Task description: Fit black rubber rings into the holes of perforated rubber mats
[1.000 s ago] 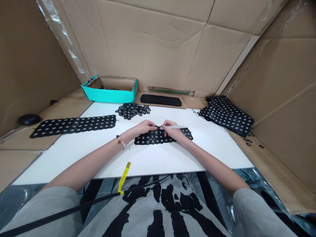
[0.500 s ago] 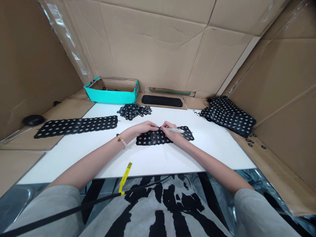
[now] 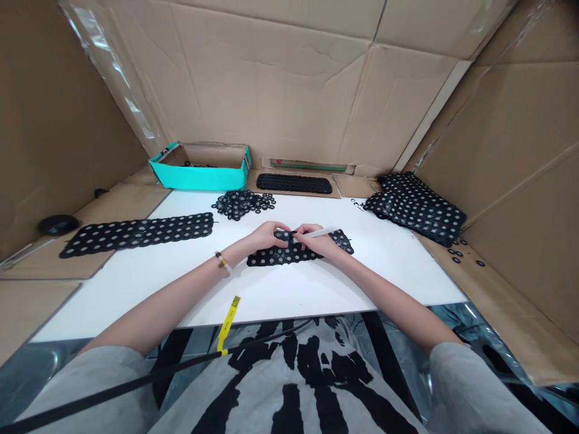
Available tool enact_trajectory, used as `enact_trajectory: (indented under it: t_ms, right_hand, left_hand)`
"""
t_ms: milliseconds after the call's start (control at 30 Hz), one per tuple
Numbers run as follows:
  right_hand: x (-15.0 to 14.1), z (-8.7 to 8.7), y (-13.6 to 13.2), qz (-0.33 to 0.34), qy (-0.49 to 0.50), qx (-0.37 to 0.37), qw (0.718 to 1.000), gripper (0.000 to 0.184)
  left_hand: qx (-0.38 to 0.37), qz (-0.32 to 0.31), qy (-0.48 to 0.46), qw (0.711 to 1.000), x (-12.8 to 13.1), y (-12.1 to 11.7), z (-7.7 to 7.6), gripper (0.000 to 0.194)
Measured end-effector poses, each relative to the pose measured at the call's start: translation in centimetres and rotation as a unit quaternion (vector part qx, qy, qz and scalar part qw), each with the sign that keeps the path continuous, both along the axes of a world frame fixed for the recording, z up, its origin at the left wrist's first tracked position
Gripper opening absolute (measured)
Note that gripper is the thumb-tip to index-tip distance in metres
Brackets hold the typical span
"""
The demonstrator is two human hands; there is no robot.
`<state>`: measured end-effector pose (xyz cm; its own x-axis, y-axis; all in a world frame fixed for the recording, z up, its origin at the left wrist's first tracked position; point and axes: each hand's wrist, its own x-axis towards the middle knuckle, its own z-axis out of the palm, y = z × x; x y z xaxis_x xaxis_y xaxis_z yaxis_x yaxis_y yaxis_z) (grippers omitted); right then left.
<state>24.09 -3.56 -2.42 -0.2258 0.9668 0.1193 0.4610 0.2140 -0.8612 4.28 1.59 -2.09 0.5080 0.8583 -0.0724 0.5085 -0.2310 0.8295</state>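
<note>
In front of me on the white board lies a black strip of joined rings (image 3: 266,259) with pale round gaps. My left hand (image 3: 266,235) pinches the strip's far edge between thumb and fingers. Close beside it, my right hand (image 3: 317,243) grips a slim white pen-like tool (image 3: 326,231), its rear end slanting up to the right. The tip is down at the strip near my left fingertips, too small to make out. Part of the strip is hidden under both hands.
Loose black rings (image 3: 242,204) are heaped behind my left hand, near a turquoise box (image 3: 199,178). A longer ring strip (image 3: 140,234) lies at left, a dark strip (image 3: 294,183) at the back. A large ring piece (image 3: 418,205) sits at right. Cardboard walls (image 3: 271,78) enclose the board.
My left fingers have curled further over the strip's edge, lifting it a little. The white tool has tilted, its rear end now higher. The view has shifted slightly.
</note>
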Motion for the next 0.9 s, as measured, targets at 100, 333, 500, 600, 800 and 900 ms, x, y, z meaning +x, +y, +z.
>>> enact_trajectory:
  t_ms: [100,333,500,600,800,900]
  right_hand:
    - [-0.4,0.0,-0.2,-0.006,-0.011,0.020,1.000,0.020]
    - [-0.7,0.7,-0.6,-0.016,-0.042,0.036,0.998,0.018]
    - [1.3,1.2,-0.1,0.005,-0.047,-0.033,0.998,0.015]
    - [1.5,1.2,0.3,0.019,0.028,-0.082,0.996,0.016]
    - [-0.2,-0.4,1.0,0.001,0.097,-0.066,0.993,0.020]
    - [-0.3,-0.9,1.0,-0.014,0.094,-0.059,0.994,0.020]
  left_hand:
    - [-0.051,0.008,-0.037,0.998,0.0,-0.4,0.2,0.055]
    - [-0.105,-0.051,-0.039,0.992,-0.7,-0.2,1.2,0.066]
    - [0.031,-0.065,0.065,0.995,-0.9,0.1,0.8,0.039]
    - [0.086,-0.071,0.063,0.992,-0.7,-0.1,0.3,0.029]
    - [0.096,-0.041,0.061,0.993,-0.4,-0.2,0.1,0.031]
    - [0.073,-0.041,0.048,0.995,-0.3,0.0,-0.1,0.031]
